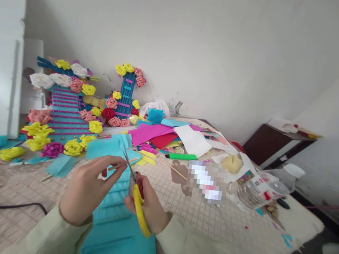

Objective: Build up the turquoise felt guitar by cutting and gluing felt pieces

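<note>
My right hand (150, 207) is closed around the yellow handles of a pair of scissors (138, 210), whose blades point up and to the left. In my left hand (91, 185) a thin wooden stick (118, 166) is pinched between thumb and fingers. The scissor blades cross close to the stick, near my left fingertips; I cannot tell if they touch it. Below both hands lies a turquoise paper-covered piece (120, 241) with raised cross ridges. Its upper part narrows and runs partly behind my hands.
Behind stand turquoise panels (70, 109) and a narrow blue panel (126, 92), trimmed with paper flowers. Coloured paper sheets (149, 135), a green marker (182, 156) and another stick (176, 170) lie beyond my hands. A plastic bottle (261, 191) is at right, a black cable (5, 206) at left.
</note>
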Demonstrator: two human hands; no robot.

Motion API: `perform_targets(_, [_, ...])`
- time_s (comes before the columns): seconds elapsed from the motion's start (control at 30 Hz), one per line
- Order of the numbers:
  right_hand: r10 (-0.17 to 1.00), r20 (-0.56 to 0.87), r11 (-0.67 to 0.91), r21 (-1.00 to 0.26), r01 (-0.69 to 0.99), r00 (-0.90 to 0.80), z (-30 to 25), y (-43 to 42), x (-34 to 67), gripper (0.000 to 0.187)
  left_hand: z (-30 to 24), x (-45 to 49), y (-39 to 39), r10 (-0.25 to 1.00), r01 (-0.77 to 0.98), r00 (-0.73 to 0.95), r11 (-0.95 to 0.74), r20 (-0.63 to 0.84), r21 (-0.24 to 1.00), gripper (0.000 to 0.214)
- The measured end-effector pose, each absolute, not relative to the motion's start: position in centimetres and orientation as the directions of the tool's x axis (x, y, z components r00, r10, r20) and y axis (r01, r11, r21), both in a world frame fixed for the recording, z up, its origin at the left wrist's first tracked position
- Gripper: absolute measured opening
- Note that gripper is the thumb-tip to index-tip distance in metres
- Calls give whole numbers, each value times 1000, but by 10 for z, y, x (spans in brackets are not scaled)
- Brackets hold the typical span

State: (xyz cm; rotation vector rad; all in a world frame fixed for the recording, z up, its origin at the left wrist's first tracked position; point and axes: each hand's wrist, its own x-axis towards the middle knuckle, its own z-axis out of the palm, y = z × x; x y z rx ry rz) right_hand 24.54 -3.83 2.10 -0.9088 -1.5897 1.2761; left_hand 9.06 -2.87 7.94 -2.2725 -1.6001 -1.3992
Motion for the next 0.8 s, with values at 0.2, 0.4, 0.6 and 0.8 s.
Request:
perform_targets(0.2, [923,181,199,-980,19,-341,20,-39,245,38,80,91,-30,745,762,70,-469,664,446,22])
perform_targets(0.4, [928,173,191,-981,23,-329,24,-40,246,41,81,92,-31,739,775,56,-456,671,438,22])
perform_targets(0.6, [929,162,179,-984,22,-332,24,-40,247,46,80,91,-30,731,763,84,-484,677,429,20])
perform_targets(0.8, [929,173,194,-980,33,-327,24,-40,247,42,81,91,-30,703,748,120,-528,700,402,17])
